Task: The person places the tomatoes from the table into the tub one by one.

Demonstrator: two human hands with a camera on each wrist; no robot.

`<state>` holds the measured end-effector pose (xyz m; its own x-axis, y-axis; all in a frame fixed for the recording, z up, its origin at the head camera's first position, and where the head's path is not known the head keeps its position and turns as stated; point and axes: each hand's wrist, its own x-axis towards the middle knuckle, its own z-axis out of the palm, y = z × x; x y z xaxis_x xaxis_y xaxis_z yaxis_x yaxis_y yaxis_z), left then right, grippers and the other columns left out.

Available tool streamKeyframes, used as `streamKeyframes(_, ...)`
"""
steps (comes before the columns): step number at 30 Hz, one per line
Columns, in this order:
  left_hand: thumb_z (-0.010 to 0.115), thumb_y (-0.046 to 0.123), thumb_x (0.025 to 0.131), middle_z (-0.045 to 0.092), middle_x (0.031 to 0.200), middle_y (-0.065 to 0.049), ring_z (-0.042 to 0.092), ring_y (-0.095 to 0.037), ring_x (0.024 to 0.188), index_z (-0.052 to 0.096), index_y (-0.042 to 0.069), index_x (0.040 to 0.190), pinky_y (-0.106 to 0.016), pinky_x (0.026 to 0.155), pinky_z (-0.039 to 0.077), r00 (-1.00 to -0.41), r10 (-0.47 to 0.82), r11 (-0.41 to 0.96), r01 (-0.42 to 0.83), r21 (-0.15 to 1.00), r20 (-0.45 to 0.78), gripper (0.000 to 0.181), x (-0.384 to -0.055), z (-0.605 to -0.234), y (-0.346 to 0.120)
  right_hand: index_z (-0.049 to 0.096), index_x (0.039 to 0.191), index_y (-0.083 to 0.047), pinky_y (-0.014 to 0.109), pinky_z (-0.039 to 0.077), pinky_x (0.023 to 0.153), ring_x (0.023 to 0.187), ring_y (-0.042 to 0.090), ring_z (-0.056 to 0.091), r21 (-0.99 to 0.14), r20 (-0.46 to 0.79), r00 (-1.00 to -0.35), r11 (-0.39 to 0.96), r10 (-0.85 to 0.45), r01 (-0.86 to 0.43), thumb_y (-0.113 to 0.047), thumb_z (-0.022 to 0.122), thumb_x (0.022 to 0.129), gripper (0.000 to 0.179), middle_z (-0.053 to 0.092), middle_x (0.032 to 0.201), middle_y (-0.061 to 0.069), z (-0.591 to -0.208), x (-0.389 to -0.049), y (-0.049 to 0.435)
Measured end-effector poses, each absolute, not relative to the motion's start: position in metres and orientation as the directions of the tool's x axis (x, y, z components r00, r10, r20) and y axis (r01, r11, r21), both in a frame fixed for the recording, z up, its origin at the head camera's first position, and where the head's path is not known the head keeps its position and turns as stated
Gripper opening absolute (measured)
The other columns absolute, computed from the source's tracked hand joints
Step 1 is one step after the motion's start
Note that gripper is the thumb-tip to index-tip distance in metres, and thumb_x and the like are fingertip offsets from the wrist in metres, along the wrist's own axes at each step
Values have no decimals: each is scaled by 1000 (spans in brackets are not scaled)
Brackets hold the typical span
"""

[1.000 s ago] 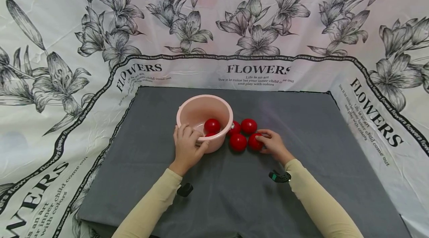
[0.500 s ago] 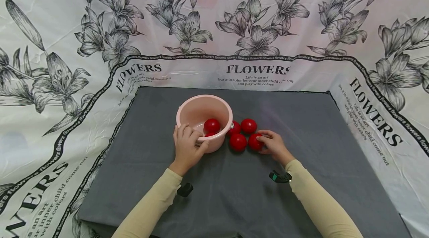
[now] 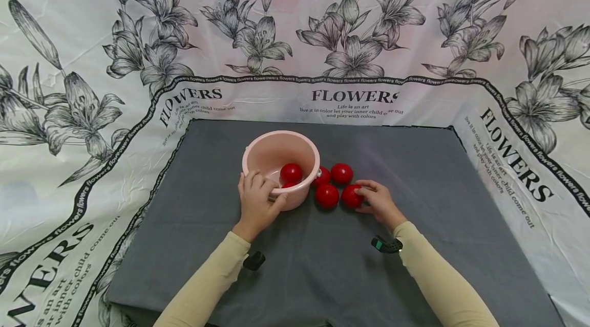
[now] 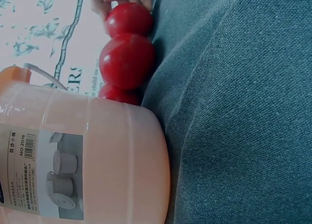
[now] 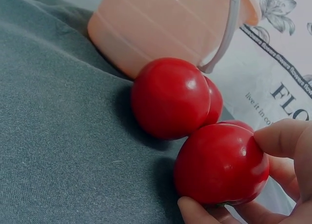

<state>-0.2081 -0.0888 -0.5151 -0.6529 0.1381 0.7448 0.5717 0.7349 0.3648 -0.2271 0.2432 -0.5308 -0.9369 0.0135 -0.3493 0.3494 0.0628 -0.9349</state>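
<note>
Right grip (image 3: 379, 204) pinches a tomato (image 3: 351, 197), and bumping neighbouring tomatoes (image 3: 327, 196) could send them rolling; left grip (image 3: 257, 203) clasps the bucket (image 3: 269, 154).

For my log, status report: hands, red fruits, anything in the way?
Left hand holds pink bucket by the rim. Right hand holds rightmost red fruit. Two red fruits visible inside bucket. Possibly in the way: three other fruits toward the bucket.

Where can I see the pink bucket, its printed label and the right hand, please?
Pink bucket (image 3: 276, 152), head view: bare inner wall.
Printed label (image 4: 43, 171), left wrist view: its visible middle.
Right hand (image 3: 380, 203), head view: back of the hand.
</note>
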Motion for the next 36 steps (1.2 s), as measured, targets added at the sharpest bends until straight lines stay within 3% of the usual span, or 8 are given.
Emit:
streamKeyframes(10, 61, 35, 86, 64, 91, -13, 53, -42, 119, 65, 12, 84, -81, 105, 26, -647, 139, 725, 582, 368, 750, 24, -207, -514, -86, 47, 142, 3, 43, 64, 80, 86, 11, 65, -935, -352, -936, 29, 26, 353, -14, 57, 99, 47, 62, 103, -9, -522, -224, 254)
streamKeyframes(21, 59, 37, 86, 63, 92, -11, 53, -40, 119, 65, 13, 84, -81, 107, 26, -656, 141, 729, 576, 370, 742, 25, -210, -515, -85, 48, 142, -4, 50, 59, 94, 101, 12, 60, -954, -293, -956, 63, 34, 294, -20, 56, 102, 44, 53, 125, -2, -480, -225, 271)
streamKeyframes(29, 61, 36, 85, 65, 92, -12, 53, -41, 119, 66, 12, 83, -82, 105, 26, -651, 130, 735, 569, 367, 748, 24, -209, -517, -87, 53, 136, -16, 33, 63, 79, 109, 18, 56, -965, -236, -970, 106, 66, 242, -24, 58, 102, 36, 50, 134, 2, -435, -239, 271)
streamKeyframes(36, 62, 35, 85, 65, 92, -13, 53, -40, 120, 66, 12, 84, -82, 105, 27, -652, 130, 738, 567, 367, 747, 23, -208, -516, -88, 51, 140, -15, 32, 63, 80, 115, 20, 55, -970, -190, -982, 148, 21, 191, -26, 57, 102, 40, 51, 140, 7, -393, -255, 253)
